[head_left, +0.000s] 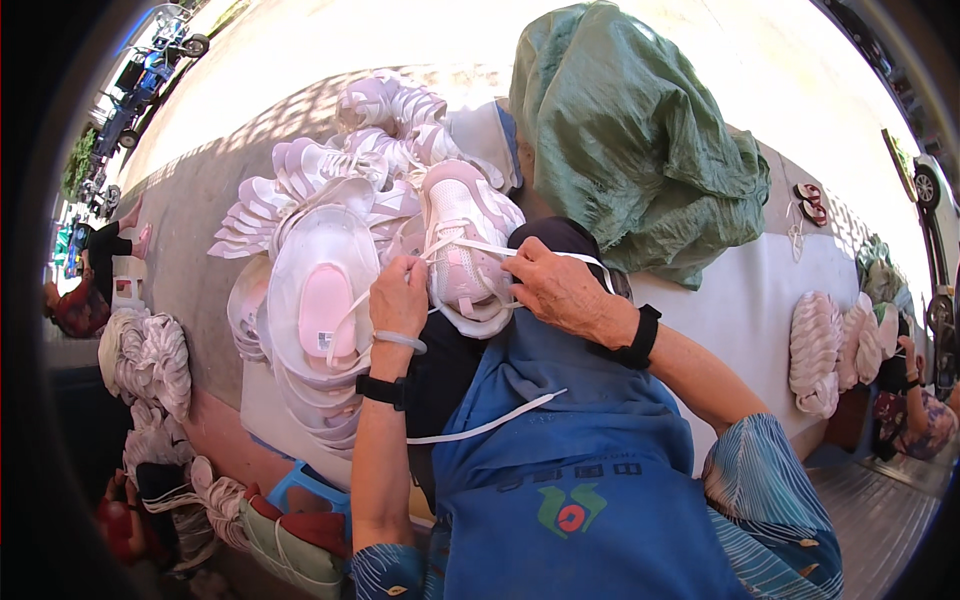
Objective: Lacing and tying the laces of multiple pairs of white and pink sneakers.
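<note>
On my lap rests a pale pink and white sneaker [460, 275], its toe pointing away from me. A white shoelace [492, 245] runs across the upper, crossed near the middle. My left hand [400, 295] is closed at the sneaker's left side, pinching the lace. My right hand [560, 288] grips the lace on the other side, with the rest of the lace trailing off to the right. Another lace end lies over my blue apron [570, 470]. Left of my left hand are stacked pale soles, the top one holding a pink insole [328, 310].
Several similar sneakers [325, 165] are heaped beyond the stack. A large green woven sack [630, 130] stands at the far right. Bundles of pale shoes lie at left and right [815, 350], near other seated people. Red sandals [811, 204] sit at the far right.
</note>
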Available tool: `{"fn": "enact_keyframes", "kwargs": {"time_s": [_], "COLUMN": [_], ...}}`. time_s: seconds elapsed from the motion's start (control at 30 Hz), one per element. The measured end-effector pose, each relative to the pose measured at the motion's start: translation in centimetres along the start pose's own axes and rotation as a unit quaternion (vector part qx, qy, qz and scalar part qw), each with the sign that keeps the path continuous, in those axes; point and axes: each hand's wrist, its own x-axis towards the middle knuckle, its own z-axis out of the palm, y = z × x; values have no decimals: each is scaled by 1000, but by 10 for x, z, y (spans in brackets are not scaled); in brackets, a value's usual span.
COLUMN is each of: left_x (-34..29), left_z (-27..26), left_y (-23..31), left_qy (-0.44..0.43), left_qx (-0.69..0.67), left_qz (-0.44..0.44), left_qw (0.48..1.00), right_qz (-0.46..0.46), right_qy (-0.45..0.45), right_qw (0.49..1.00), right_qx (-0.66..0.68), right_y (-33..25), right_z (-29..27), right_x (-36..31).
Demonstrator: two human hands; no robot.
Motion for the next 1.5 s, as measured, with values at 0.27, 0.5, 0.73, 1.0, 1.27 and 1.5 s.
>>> {"fn": "enact_keyframes", "kwargs": {"time_s": [0.27, 0.5, 0.73, 1.0, 1.27, 1.5], "left_x": [13, 14, 25, 35, 33, 36], "left_z": [8, 17, 22, 23, 14, 11], "left_y": [-4, -2, -9, -18, -13, -13], "left_qy": [4, 33, 46, 54, 21, 15], "left_qx": [37, -21, -11, 6, -28, -9], "left_qz": [-9, -7, 57, 48, 39, 15], "left_qw": [999, 999, 997, 997, 999, 1000], "right_qz": [18, -22, -13, -30, -67, -40], "right_qy": [-31, 48, 6, 12, -148, -48], "right_qw": [996, 996, 999, 999, 978, 996], "right_qx": [-78, -67, -46, 20, -131, -59], "right_y": [18, 42, 63, 15, 2, 13], "right_z": [14, -7, -12, -16, 5, -8], "right_x": [44, 55, 58, 26, 2, 6]}}
